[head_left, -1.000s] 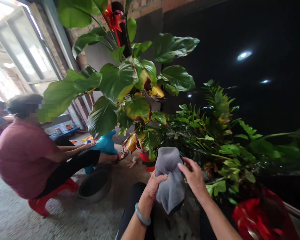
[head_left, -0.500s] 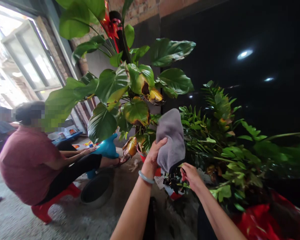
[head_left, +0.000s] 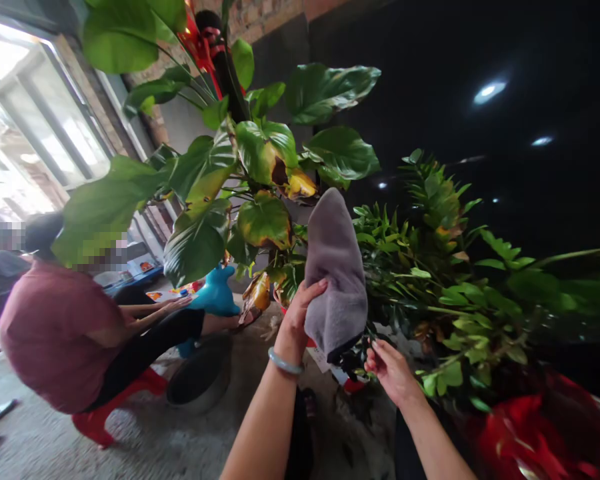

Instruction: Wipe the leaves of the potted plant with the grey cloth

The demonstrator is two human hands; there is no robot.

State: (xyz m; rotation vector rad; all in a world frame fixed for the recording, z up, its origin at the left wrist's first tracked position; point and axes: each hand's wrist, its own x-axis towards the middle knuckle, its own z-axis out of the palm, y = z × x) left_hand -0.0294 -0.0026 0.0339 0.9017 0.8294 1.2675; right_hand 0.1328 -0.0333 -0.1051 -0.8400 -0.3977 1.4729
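Note:
My left hand (head_left: 296, 319), with a pale bangle at the wrist, is closed round a grey plush cloth (head_left: 336, 257) with a dark edge. The cloth stands up in a rounded peak above the fingers, and whatever is inside or behind it is hidden. Just right of its lower edge, my right hand (head_left: 386, 365) pinches with thumb and fingertips; what lies between them is too small to make out. Dark leaves of a small plant (head_left: 353, 360) show under the cloth, in a red and white pot (head_left: 353, 385).
A tall broad-leaved plant (head_left: 265, 220) with some yellow and browned leaves stands ahead. Bushy green plants (head_left: 450, 293) fill the right side. At left a person (head_left: 65, 327) sits on a red stool (head_left: 100, 413), near a dark basin (head_left: 203, 377) and a blue toy animal (head_left: 215, 293).
The cloth has risen a little and stands taller above my left hand. My right hand has shifted slightly down and right; the yellow-green bit at its fingertips no longer shows. The view has shifted slightly.

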